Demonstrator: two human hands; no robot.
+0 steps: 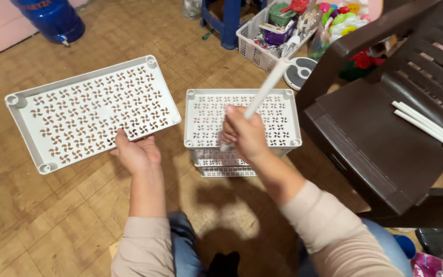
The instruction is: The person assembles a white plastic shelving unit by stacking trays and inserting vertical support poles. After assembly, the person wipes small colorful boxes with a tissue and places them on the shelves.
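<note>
Left hand [137, 153] pinching tray [92, 113] edge, right hand [243, 134] clenched around white tube [265, 90], bare floor [37, 215] left.

Parquet floor [37, 215] (worn), brown plastic chair [380, 149] at right.

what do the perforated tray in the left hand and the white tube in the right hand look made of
Tray: likely moulded plastic, matte off-white; crisp pinwheel cut-outs and round corner sockets suggest it. Tube: probably plastic too, smooth plain white, though painted metal cannot be excluded.
</note>
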